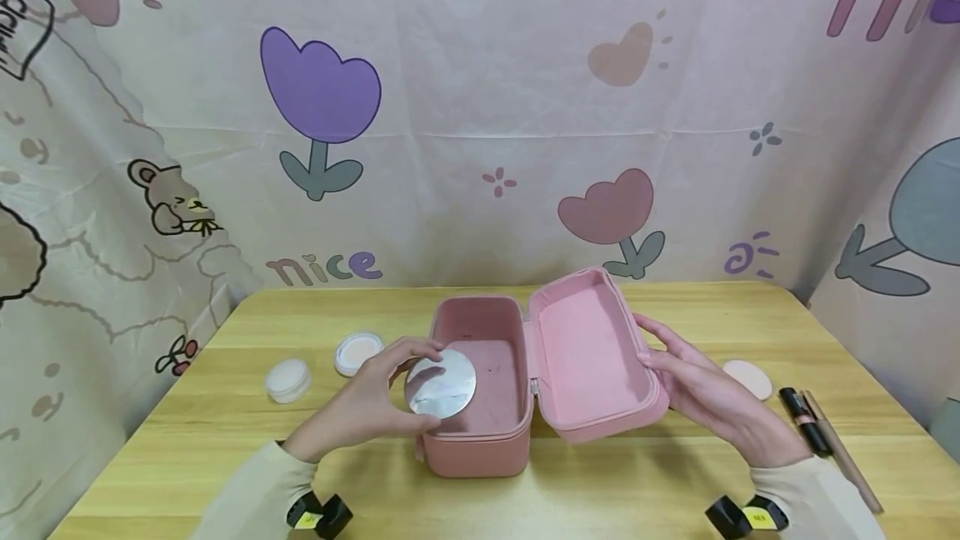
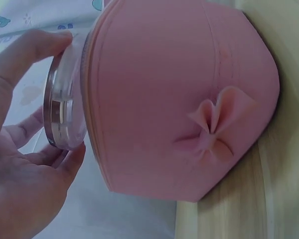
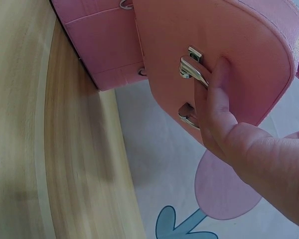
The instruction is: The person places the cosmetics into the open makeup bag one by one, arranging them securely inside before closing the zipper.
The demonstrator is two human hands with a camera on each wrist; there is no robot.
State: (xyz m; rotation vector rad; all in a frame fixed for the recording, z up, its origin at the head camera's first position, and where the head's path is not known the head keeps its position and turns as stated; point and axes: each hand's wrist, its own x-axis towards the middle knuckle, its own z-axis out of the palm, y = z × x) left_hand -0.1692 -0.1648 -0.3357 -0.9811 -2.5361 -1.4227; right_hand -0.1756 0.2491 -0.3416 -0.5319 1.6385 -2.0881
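Observation:
A pink cosmetic case (image 1: 480, 455) stands on the table, its lid (image 1: 588, 348) swung out to the right. My left hand (image 1: 363, 402) pinches a round compact (image 1: 442, 386) with a shiny silver top by its edge, over the case's left rim. The left wrist view shows its clear lower part (image 2: 67, 119) close beside the rim, and a bow (image 2: 209, 132) on the case's side. With thumb and fingers, my right hand (image 1: 701, 390) grips the lid's outer edge. Metal handle fittings (image 3: 192, 69) show on the lid's outer face in the right wrist view, near my fingers.
Left of the case lie a white round jar (image 1: 288, 380) and a white-rimmed round compact (image 1: 357, 353). To the right lie a pale round puff (image 1: 748, 379), a black tube (image 1: 804, 422) and a thin brown stick (image 1: 843, 452). A printed cloth hangs behind the wooden table (image 1: 360, 490).

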